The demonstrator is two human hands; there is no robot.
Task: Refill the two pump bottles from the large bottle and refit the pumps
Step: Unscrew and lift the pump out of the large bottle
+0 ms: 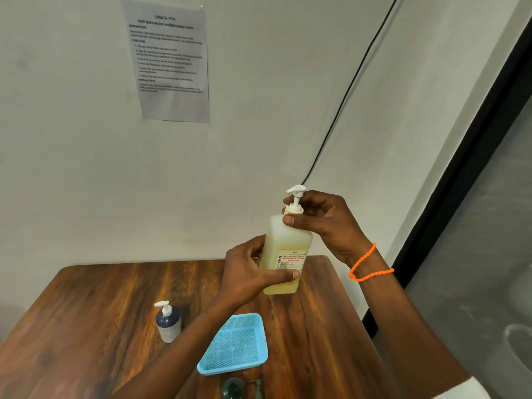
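I hold the large yellowish bottle (288, 243) upright in the air above the far side of the wooden table (95, 306). My left hand (250, 272) grips its lower body over the label. My right hand (322, 220) pinches the collar of its white pump (296, 198) at the neck. A small dark-blue pump bottle (168, 322) with a white pump stands on the table to the left. A dark-green pump bottle (234, 388) is partly cut off at the bottom edge, with a dark pump part (257, 387) beside it.
A light-blue mesh tray (234, 345) lies on the table below the large bottle. A printed sheet (169, 61) is taped to the wall, and a black cable (345, 90) runs down it. A dark-framed glass panel (475, 197) borders the right side.
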